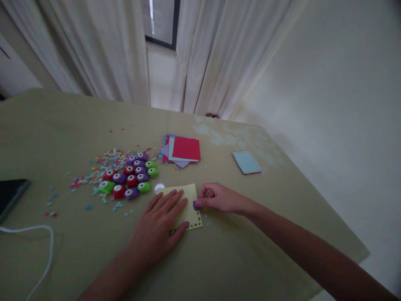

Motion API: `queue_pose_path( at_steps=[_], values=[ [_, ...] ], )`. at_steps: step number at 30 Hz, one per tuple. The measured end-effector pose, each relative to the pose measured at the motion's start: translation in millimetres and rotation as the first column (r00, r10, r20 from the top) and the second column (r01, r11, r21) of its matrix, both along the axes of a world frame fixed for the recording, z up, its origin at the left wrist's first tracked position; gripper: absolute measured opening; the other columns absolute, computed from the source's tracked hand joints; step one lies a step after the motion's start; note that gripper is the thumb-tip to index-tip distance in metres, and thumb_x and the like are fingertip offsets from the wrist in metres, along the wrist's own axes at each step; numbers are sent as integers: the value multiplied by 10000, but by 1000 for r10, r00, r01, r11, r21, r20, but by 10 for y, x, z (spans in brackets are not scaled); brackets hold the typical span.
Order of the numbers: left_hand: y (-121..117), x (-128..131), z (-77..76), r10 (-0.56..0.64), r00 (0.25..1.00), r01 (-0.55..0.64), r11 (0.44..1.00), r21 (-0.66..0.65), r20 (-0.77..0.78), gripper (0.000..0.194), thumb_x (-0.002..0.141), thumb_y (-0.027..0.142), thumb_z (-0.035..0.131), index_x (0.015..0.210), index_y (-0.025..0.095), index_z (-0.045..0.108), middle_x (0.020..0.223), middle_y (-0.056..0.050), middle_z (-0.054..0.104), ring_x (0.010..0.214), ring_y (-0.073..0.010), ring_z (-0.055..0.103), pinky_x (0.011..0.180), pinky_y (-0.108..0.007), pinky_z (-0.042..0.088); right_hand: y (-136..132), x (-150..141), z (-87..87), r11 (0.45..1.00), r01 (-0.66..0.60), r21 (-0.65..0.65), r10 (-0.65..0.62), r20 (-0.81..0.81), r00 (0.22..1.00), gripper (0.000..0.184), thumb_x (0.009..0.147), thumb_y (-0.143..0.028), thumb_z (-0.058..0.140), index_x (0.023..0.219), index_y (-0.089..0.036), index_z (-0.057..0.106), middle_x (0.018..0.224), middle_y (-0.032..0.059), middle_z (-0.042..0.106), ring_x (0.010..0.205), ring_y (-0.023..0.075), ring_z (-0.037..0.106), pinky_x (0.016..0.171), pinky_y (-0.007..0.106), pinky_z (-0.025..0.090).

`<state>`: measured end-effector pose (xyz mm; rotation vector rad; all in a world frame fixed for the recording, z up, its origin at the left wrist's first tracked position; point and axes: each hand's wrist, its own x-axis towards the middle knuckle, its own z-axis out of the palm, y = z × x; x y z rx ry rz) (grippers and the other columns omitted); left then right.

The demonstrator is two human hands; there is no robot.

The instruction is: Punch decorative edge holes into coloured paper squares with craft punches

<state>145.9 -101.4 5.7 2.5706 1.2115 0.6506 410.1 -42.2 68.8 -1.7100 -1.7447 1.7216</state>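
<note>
A pale yellow sheet of paper (190, 193) lies on the table, with small punched shapes along its bottom edge and lower right side. My left hand (163, 217) rests flat across it, fingers stretched out. At the sheet's right edge my right hand (221, 197) grips a small purple craft punch (196, 205) between thumb and fingers. Most of that punch is hidden by the fingers. Just beyond my left fingertips, a white round piece (159, 188) touches or nearly touches the paper's upper left corner.
Several red, purple and green craft punches (132, 181) stand at the left amid scattered paper confetti (109, 161). Behind the sheet sits a stack of coloured paper (186, 149). A light blue card (247, 162) lies to the right. A dark device (11, 194) and white cable (52, 246) are at far left.
</note>
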Motion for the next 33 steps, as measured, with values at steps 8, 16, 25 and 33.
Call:
queue_pose_path(
  at_steps=[8,16,25,33],
  values=[
    [-15,18,-10,11,1000,-10,1000,-24,7,539,1032,415,650,1549,276,593,1673,-78,551,1540,-313,518,1298,-571,351,53,-27,-47,992,-87,94,66,207,976,559,777,-640,895,720,-211,541,593,-86,453,592,110,394,545,248,254],
    [-5,17,-13,6,1000,-6,1000,-11,-29,520,1046,436,625,1537,267,598,1676,-75,545,1541,-319,514,1285,-590,361,67,-86,-32,987,-117,114,79,300,951,501,816,-523,868,697,-223,486,585,-97,401,596,112,361,561,258,245],
    [2,21,-67,11,1000,-11,1000,12,-11,517,1039,440,636,1521,253,611,1663,-85,562,1525,-318,536,1271,-587,385,51,168,72,992,-37,119,4,266,964,618,681,-767,869,747,-191,657,610,-68,516,592,122,424,553,254,267],
    [9,33,-37,7,1000,-7,1000,22,4,505,1015,383,660,1495,230,624,1628,-109,596,1486,-325,565,1263,-590,382,363,90,300,818,4,575,-236,331,914,188,957,-342,748,875,-176,716,660,-38,576,624,138,479,607,271,320]
  ],
)
